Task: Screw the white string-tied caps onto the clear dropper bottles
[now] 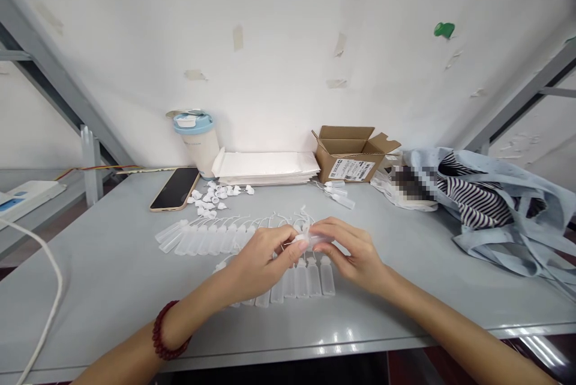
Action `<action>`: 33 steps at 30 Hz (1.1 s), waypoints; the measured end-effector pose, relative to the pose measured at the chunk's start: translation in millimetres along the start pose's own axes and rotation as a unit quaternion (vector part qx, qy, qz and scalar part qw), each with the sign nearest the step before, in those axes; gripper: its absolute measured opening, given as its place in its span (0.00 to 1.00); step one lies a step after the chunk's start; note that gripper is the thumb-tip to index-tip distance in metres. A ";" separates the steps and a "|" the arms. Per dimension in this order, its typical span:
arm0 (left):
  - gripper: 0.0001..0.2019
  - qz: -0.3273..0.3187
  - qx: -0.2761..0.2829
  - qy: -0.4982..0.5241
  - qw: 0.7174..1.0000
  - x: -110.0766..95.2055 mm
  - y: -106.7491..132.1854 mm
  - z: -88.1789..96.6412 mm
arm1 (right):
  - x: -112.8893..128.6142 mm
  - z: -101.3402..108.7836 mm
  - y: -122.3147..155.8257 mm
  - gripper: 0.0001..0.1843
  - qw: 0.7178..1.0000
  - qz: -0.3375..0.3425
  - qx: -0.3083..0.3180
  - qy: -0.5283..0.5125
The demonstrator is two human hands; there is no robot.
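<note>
My left hand and my right hand meet over the middle of the grey table. Both pinch one small clear plastic bottle between them; my left fingertips are at its white cap end. Under my hands lies a row of the same bottles side by side. A second, longer row of bottles lies just behind, to the left. Loose white caps are scattered further back. A red bead bracelet is on my left wrist.
A phone lies face up at the back left beside a white cup with a blue lid. A stack of white padded envelopes, an open cardboard box and a light blue bag stand along the back and right. A white cable runs down the left.
</note>
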State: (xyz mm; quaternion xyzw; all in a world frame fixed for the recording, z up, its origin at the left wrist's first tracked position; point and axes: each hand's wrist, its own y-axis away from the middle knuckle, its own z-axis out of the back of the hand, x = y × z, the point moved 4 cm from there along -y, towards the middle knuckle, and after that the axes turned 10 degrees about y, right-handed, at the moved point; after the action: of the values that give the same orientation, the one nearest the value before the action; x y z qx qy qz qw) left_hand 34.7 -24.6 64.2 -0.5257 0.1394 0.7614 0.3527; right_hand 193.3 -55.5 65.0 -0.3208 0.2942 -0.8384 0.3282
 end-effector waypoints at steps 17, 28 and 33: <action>0.17 -0.066 -0.025 -0.089 0.994 2.4 0.9 0.9 | -14.9 -9.3 -0.5 0.17 0.953 -0.221 0.156 -0.140; 0.18 0.089 0.028 0.103 0.990 8.8 -0.4 -0.9 | -5.9 -5.7 1.7 0.15 0.992 -0.066 0.104 -0.024; 0.18 -0.090 -0.010 -0.142 0.986 5.1 3.0 -3.6 | -10.7 -7.1 0.2 0.18 0.945 -0.234 0.171 -0.154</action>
State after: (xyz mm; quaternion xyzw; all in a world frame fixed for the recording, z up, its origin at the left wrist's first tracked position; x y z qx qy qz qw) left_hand 34.1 -26.8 57.7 -0.4264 0.0325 0.7948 0.4307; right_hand 194.4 -45.6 56.8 -0.4453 0.0092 -0.8694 0.2138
